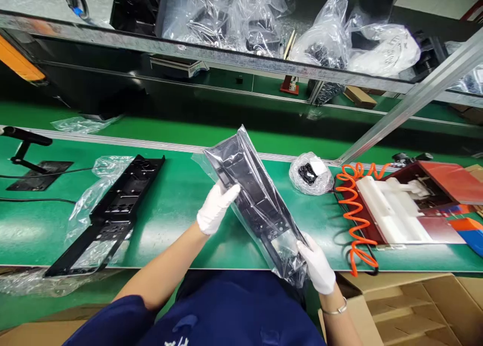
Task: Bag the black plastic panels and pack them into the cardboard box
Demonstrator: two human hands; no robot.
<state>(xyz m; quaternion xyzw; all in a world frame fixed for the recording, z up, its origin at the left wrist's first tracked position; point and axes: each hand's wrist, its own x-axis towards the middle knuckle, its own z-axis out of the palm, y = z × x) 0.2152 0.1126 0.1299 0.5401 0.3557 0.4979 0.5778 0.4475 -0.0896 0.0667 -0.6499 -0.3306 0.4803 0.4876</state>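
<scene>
A long black plastic part in a clear bag point(256, 197) is held at a slant over the green bench. My left hand point(217, 207), in a white glove, grips its left edge with the thumb on top. At the lower right end, my gloved right hand point(316, 264) is closed on the bagged part, thumb on top. The fingers under the part are hidden. A similar black frame part point(123, 195), unbagged, lies on crumpled clear plastic point(85, 205) to the left.
A black stand point(32, 169) with cables is at far left. On the right are a bagged black coil point(307, 174), an orange coiled hose point(352, 215) and a red-and-white fixture point(400, 210). Open cardboard boxes point(411, 305) stand below; a metal shelf rail point(226, 59) crosses above.
</scene>
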